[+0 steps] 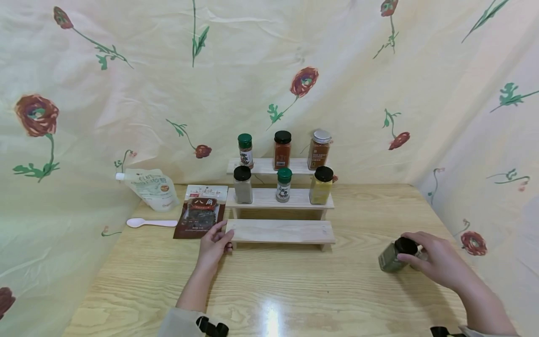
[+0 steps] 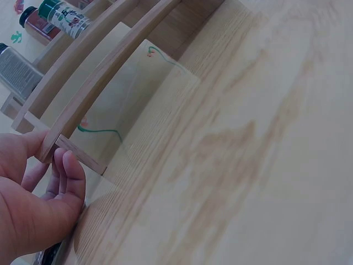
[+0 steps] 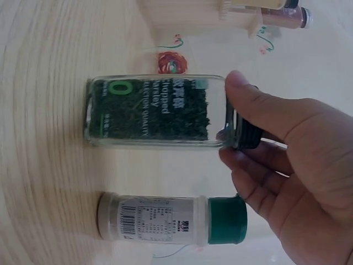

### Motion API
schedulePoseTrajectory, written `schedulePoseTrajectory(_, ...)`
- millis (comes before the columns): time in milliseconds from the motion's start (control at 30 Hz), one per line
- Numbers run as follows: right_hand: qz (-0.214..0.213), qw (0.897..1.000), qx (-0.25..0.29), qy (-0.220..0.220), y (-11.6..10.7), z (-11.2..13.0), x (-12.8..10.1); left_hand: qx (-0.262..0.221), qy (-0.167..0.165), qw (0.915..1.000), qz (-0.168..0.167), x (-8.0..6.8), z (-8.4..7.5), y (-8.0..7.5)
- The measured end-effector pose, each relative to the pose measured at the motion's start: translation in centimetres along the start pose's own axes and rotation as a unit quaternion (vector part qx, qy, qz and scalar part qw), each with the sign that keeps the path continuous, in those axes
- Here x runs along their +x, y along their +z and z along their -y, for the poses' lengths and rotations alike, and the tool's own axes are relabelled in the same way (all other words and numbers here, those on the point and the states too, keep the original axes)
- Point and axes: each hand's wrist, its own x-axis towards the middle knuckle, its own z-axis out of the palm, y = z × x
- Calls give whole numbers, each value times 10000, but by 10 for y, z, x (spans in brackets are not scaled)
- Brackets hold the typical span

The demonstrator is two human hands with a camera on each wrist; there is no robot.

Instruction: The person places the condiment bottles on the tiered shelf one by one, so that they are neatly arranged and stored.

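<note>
My right hand grips a glass jar of chopped parsley by its black cap, at the right of the table. In the right wrist view a green-capped shaker stands beside that jar; in the head view the hand mostly hides it. My left hand holds the left end of the lowest step of a three-step wooden rack, thumb on top and fingers curled at its end. A brown star anise packet lies just beyond the left hand.
On the middle step stand a grey-filled jar, a green-capped shaker and a yellow-filled jar. Three more spice bottles line the top step. A white spoon and a spouted pouch lie at left. Floral cloth hangs behind.
</note>
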Motion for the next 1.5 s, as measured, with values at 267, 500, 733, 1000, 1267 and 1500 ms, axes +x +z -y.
schedulePoseTrajectory(267, -375, 9988, 300, -132, 3, 2, 5, 27, -17, 10000, -36, 0, -1, 1)
schedulePoseTrajectory(500, -703, 9967, 350, -203, 6, 12, 16, 69, -56, 10000, -42, 2, 0, 0)
schedulePoseTrajectory(733, -966, 9938, 481, -257, 5, 24, 33, 103, -56, 9999, -30, 3, -2, 1)
schedulePoseTrajectory(1000, -1142, 9911, 567, -383, 0, 41, 49, 108, -98, 9999, -32, 1, -1, 0)
schedulePoseTrajectory(1267, -1261, 9886, 772, -274, 4, 54, 66, 34, -77, 10000, -40, 0, -2, 0)
schedulePoseTrajectory(1500, -1285, 9865, 991, -229, 14, 65, 76, 41, -104, 9999, -17, -2, -4, 1)
